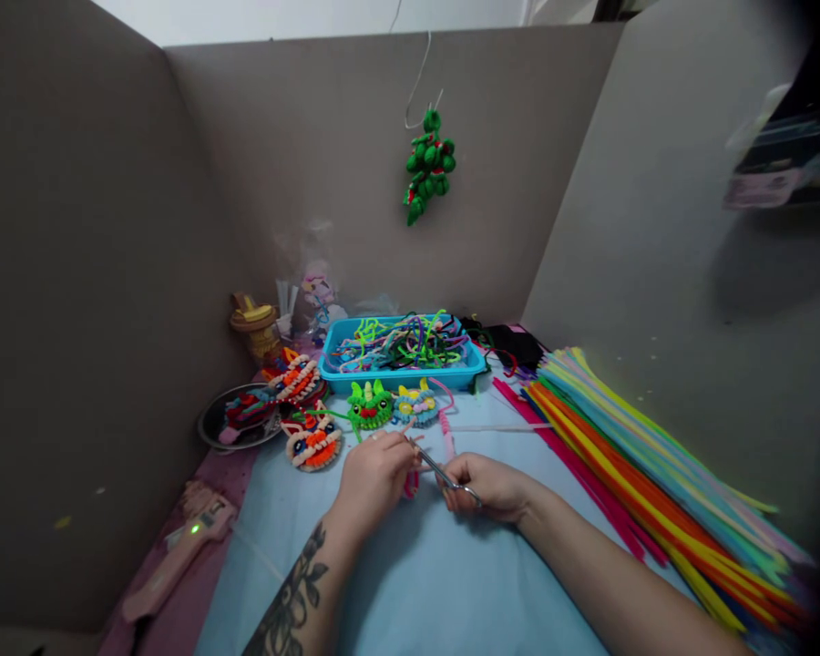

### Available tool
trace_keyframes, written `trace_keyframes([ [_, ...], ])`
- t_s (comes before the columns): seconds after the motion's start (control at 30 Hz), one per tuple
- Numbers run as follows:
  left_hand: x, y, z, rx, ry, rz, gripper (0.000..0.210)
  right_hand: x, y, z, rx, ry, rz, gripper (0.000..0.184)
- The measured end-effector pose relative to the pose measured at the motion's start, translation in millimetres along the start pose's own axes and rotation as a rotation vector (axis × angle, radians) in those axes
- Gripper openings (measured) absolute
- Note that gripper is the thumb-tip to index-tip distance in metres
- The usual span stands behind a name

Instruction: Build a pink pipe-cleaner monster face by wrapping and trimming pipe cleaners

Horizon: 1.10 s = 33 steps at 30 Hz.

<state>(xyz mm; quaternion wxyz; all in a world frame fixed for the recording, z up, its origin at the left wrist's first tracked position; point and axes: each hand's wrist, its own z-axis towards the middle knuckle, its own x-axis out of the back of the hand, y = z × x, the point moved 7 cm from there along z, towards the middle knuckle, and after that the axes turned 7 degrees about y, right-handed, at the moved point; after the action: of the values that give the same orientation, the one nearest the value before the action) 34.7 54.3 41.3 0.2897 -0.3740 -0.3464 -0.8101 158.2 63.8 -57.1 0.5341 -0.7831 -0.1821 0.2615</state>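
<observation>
My right hand [485, 487] is closed around the handles of small metal scissors [438, 468], whose tips point up and left at the fingers of my left hand [381, 466]. My left fingers are pinched together on a pink pipe-cleaner piece [411, 485], part of which hangs below them; the rest is hidden behind the hand. Just beyond my hands, a pink coiled pipe cleaner [445, 428] lies on the blue cloth. Further back sit a green animal-face piece [370, 407] and a blue-and-yellow one [415, 405].
A blue tray [334, 375] holds tangled pipe-cleaner scraps. Bundles of coloured pipe cleaners [642, 465] lie right. Orange face pieces [313, 444], a metal bowl [209, 428] and a pink glue gun [184, 551] are left. Grey panels [301, 137] enclose the table; a green ornament [429, 169] hangs behind.
</observation>
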Motion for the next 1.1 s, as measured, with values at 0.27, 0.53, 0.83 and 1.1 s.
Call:
trace_keyframes([
  [0.27, 4.3, -9, -1, 0.078, 0.079, 0.008, 0.024, -20, 1, -6, -0.033, -0.242, 0.018, 0.068],
  [0.53, 4.5, -14, -1, 0.13, 0.1, -0.198, 0.021, -14, -1, -4, -0.029, -0.118, -0.034, 0.048],
  [0.83, 3.6, -17, -1, 0.148, 0.102, -0.262, 0.024, -5, -8, -4, -0.003, -0.008, -0.039, 0.048],
  [1.1, -1.6, -21, -1, 0.214, 0.056, -0.27, 0.025, -14, -15, -11, 0.079, -0.156, -0.239, 0.041],
])
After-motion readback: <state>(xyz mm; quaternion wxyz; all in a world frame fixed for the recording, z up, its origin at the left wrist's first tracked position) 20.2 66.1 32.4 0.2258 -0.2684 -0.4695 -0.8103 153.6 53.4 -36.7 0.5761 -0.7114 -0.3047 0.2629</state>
